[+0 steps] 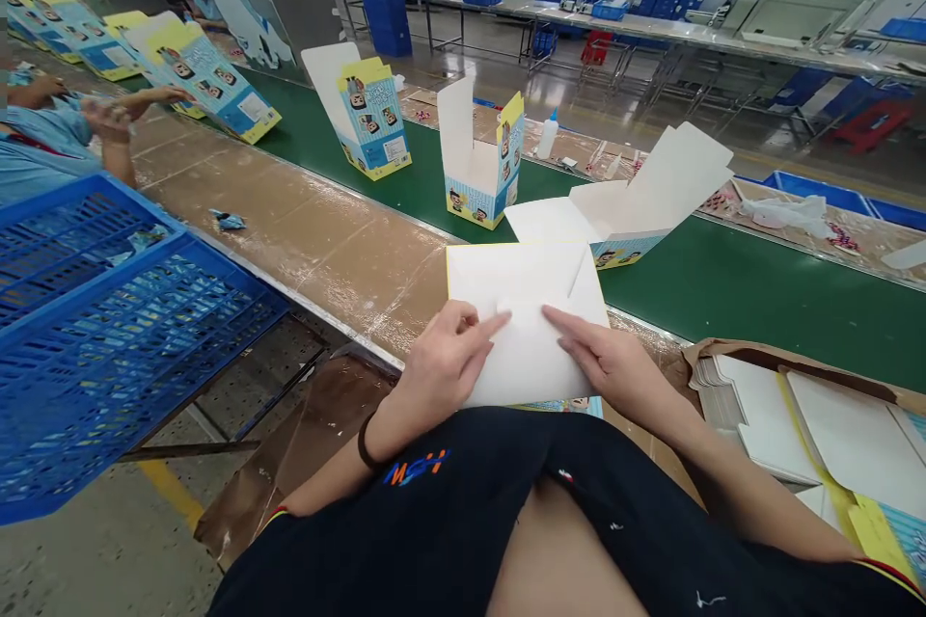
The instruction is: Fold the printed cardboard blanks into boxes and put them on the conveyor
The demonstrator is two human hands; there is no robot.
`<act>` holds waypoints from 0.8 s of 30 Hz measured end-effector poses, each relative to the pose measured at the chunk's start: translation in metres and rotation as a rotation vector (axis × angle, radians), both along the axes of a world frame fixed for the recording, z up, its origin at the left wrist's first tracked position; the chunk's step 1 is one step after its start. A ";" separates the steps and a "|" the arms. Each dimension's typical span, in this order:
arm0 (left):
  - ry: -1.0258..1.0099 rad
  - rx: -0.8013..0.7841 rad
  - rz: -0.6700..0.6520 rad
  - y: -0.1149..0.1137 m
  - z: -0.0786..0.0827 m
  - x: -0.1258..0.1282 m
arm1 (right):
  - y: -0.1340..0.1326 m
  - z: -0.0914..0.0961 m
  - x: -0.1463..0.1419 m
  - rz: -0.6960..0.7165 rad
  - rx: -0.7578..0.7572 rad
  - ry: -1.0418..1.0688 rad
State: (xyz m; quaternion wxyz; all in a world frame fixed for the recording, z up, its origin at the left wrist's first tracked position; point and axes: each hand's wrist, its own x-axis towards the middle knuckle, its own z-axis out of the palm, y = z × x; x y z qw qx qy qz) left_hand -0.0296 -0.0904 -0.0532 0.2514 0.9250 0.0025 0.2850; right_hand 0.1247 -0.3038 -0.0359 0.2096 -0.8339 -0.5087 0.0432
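A white cardboard box piece (531,280) lies in front of my body, its plain white side up, with a strip of blue print at its near edge. My left hand (445,357) rests on its left part, index finger stretched across the white surface and the other fingers bent. On the right part, my right hand (614,357) presses with its index finger extended towards the left one. The fingertips are a small gap apart. Just beyond stands a partly unfolded box (629,251) with its white flaps up.
Open printed boxes (483,178) stand along the green conveyor belt (767,280). A glue bottle (548,137) is behind them. Flat cartons (767,405) sit in a brown box at right. Blue crates (137,337) are at left, near a co-worker's hand (155,98).
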 end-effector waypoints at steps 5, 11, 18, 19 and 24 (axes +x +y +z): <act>0.156 0.339 -0.018 -0.001 0.004 0.006 | 0.005 0.000 -0.003 -0.034 -0.231 -0.534; 0.244 0.387 -0.029 0.000 -0.003 0.007 | 0.007 -0.010 -0.002 0.107 -0.187 -0.505; 0.278 0.454 -0.017 0.000 -0.023 0.005 | 0.008 -0.037 -0.008 0.099 -0.180 -0.474; 0.286 0.461 -0.019 0.000 -0.026 0.005 | 0.008 -0.040 -0.009 0.101 -0.170 -0.473; 0.066 0.229 0.127 0.008 -0.046 0.000 | 0.000 -0.063 -0.008 -0.081 0.247 -0.334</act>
